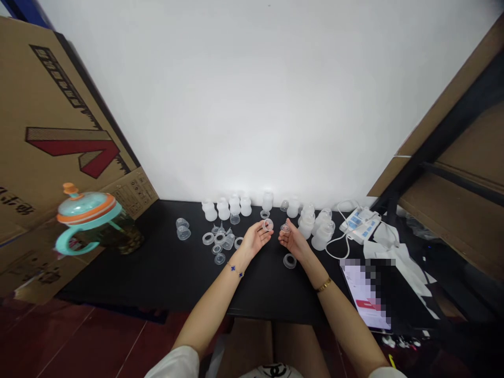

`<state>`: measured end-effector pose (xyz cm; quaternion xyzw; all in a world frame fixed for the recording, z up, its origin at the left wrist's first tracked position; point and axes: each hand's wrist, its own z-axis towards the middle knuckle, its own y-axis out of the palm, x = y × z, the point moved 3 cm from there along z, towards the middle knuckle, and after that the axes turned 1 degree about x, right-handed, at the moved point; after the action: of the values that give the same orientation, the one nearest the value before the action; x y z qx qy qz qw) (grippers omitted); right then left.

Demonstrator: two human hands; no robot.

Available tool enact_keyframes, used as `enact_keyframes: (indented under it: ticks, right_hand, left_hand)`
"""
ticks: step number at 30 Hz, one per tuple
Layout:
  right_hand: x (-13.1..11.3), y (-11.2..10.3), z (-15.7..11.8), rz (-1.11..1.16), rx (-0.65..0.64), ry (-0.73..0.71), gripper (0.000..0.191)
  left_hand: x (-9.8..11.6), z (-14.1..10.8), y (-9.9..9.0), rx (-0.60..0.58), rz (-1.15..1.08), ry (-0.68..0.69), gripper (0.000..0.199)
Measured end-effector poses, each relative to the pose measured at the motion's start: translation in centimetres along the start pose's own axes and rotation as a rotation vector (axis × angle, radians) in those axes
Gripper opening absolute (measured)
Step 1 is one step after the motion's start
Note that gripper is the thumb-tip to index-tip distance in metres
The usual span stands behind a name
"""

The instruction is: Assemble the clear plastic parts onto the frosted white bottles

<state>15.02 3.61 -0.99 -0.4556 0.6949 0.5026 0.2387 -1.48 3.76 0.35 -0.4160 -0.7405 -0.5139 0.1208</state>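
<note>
Over one black table [165,273], left grip [254,239] pinches one ring [268,224], right grip [292,242] one clear piece [285,228].

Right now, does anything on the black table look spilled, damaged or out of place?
I see nothing spilled or damaged. The white sheets at the right look untidy, though: they lie loosely, askew, beside the power strip.

Carrying on black table [169,273]: jug [92,231] at left end, clear caps [183,232] and clear rings [208,243] nearer middle. Holding white bottles [210,211] along back edge and right of middle. Bearing power strip [360,224], white cable [348,247], papers [384,251] and lit screen [364,296] at right.
</note>
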Motion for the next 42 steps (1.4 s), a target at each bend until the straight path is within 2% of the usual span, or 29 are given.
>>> enact_keyframes:
  ticks: [14, 33, 36, 39, 42]
  right_hand:
    - [-0.19, 0.36, -0.4, 0.07, -0.014, 0.018, 0.028]
    - [-0.44, 0.28, -0.75, 0.029, -0.008, -0.025, 0.021]
    - [-0.53, 0.34, -0.85, 0.017, -0.016, -0.059, 0.018]
    - [-0.73, 0.44, -0.96, -0.028, -0.007, -0.16, 0.016]
    - [-0.87, 0.51, -1.02, -0.063, 0.029, -0.261, 0.022]
  left_hand:
    - [-0.26, 0.25, -0.15, -0.019, 0.016, -0.007, 0.019]
    - [-0.11, -0.02, -0.03, -0.017, 0.034, -0.004, 0.019]
    - [-0.05, -0.01, -0.01, -0.008, 0.029, 0.005, 0.018]
    - [0.0, -0.01, 0.04, -0.001, 0.02, 0.012, 0.016]
    - [0.08, -0.05, 0.1, 0.005, 0.016, 0.029, 0.015]
